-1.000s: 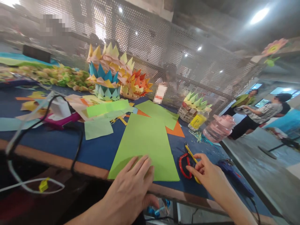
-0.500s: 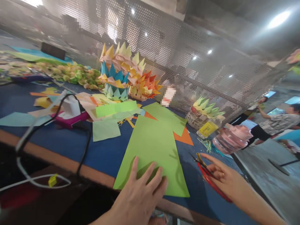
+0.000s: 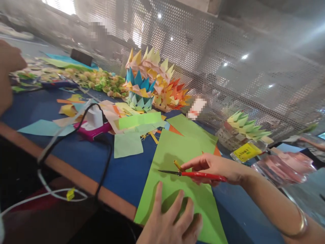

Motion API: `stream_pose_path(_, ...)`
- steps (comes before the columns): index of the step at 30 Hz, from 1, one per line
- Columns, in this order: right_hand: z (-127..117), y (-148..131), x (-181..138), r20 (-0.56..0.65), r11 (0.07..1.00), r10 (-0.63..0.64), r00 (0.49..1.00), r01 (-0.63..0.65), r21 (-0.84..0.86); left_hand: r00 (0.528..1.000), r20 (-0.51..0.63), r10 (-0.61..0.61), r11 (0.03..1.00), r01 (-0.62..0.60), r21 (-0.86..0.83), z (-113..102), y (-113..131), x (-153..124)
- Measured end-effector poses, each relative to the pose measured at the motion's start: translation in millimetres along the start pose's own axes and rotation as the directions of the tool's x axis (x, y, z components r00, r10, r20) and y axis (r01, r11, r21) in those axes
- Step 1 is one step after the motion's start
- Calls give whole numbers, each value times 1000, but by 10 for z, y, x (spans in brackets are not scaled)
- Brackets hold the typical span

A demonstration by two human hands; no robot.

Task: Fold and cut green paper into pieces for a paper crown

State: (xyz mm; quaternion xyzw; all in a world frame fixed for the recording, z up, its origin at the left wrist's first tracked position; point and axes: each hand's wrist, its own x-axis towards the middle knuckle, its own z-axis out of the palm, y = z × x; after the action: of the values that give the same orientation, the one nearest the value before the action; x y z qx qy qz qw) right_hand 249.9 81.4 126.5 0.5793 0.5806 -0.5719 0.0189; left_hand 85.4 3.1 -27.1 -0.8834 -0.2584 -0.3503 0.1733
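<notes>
A large sheet of green paper [image 3: 165,156] lies on the blue table, overlapping another green sheet [image 3: 195,127] behind it. My left hand [image 3: 175,220] rests on its near part, fingers spread and open. Above the sheet, my right hand [image 3: 215,167] is closed around red-handled scissors [image 3: 203,175], their dark blades together and pointing left. A small yellow tube-like piece [image 3: 178,165] sticks out at my right fingertips; whether it is a separate thing, I cannot tell.
Paper scraps [image 3: 129,145] and a magenta power strip [image 3: 92,130] with cables lie left. Folded-paper crowns [image 3: 141,81] stand behind. A yellow-labelled container [image 3: 246,151] and a pink plastic bottle [image 3: 284,166] are at right. Another person's hand [image 3: 11,59] shows at the left edge.
My right hand has moved left with the scissors, from beside the green sheet to above it. My left hand remains on the paper. Another person's hand has appeared at far left.
</notes>
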Motion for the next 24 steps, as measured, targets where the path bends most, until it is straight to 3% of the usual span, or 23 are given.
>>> stream_pose_path(9, -25, -38, 208, 89, 999, 19, 996, -23, 47, 997, 63, 33, 999, -32, -20, 1, -33, -59)
stream_pose_path(16, 3, -42, 258, 76, 997, 23, 997, -28, 70, 992, 99, 73, 997, -71, -27, -6, -57, -70)
stream_pose_path(20, 2, -17, 282, 95, 998, -21, 995, 15, 57, 995, 86, 47, 999, -47, -7, 8, -34, -74)
stream_pose_path(24, -41, 19, 344, 152, 995, 49, 987, -62, 83, 998, 69, -4, 1000, 5, -9, 12, -8, -70)
